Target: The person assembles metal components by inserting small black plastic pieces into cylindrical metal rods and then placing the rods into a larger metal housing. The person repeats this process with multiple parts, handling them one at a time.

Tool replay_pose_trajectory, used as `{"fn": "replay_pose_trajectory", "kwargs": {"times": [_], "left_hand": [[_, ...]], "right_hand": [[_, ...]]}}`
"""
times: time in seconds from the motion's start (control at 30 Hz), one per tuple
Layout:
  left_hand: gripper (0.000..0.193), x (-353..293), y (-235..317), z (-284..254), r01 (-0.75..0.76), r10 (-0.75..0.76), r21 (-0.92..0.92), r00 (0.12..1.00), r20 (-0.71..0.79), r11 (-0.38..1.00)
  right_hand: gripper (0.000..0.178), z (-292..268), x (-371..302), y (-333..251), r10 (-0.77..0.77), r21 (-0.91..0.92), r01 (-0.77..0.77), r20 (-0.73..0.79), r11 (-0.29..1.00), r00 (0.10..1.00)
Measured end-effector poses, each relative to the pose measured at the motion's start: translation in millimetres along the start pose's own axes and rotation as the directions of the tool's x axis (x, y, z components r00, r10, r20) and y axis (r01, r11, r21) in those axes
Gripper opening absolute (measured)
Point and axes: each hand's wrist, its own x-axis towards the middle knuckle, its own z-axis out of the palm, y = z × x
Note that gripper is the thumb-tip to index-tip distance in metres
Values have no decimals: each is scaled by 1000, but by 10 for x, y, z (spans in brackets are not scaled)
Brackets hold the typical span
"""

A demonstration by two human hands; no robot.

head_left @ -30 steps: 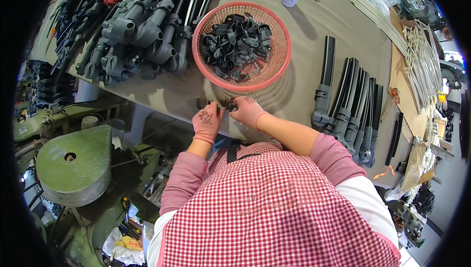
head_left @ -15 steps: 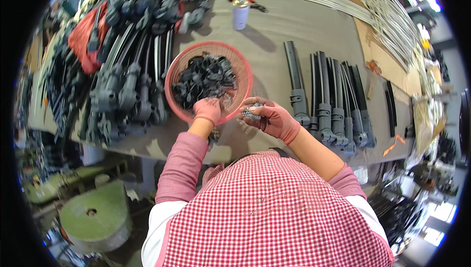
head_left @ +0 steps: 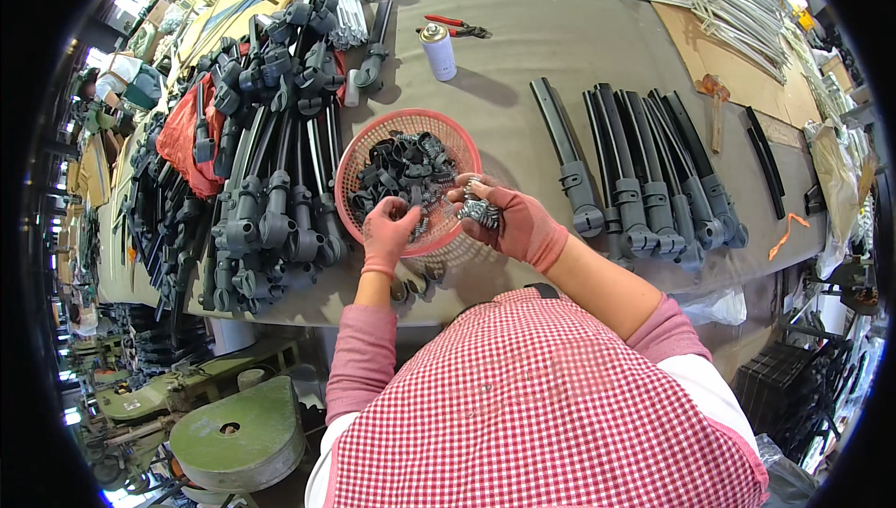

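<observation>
A pink mesh basket (head_left: 347, 147) stands near the table's front edge. Black plastic clips (head_left: 397, 158) and several metal springs fill part of it. My left hand (head_left: 385, 237), in a pink glove with darkened fingertips, reaches over the basket's near rim. Its thumb and fingers close together at the small parts, and what lies between them is hard to make out. Over the right rim, my right hand (head_left: 523, 226), gloved alike, curls around a bunch of metal springs (head_left: 479, 213). The springs show between its thumb and fingers.
Grey-jointed black tubes (head_left: 644, 181) lie in a row on the right. A large heap of similar tubes (head_left: 271, 200) covers the left, with a red cloth (head_left: 189, 139). Behind the basket stand a spray can (head_left: 439, 53) and red-handled pliers (head_left: 457, 27). A hammer (head_left: 715, 111) lies far right.
The whole view has shifted. My left hand's fingers, which pointed down into the basket, are now curled together at its near side. My right hand with the springs has come over the rim.
</observation>
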Motion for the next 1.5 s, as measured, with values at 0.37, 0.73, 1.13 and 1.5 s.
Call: {"fn": "replay_pose_trajectory", "kwargs": {"times": [0.37,0.73,1.13,1.5], "left_hand": [[21,-705,1136,-119,180,47,-818,968,245,546],[14,-855,1252,-143,-58,184,-579,970,160,813],[9,-919,1209,-52,338,-123,-932,938,323,132],[15,-1101,1356,-107,56,-2,-793,998,69,607]], "right_hand": [[14,405,-185,67,-60,-427,56,5,903,998],[19,568,-443,-78,-127,-829,-16,-104,559,986],[12,555,-391,18,-250,-799,88,-80,595,965],[24,650,-426,47,-6,-457,-1,-12,890,1000]]}}
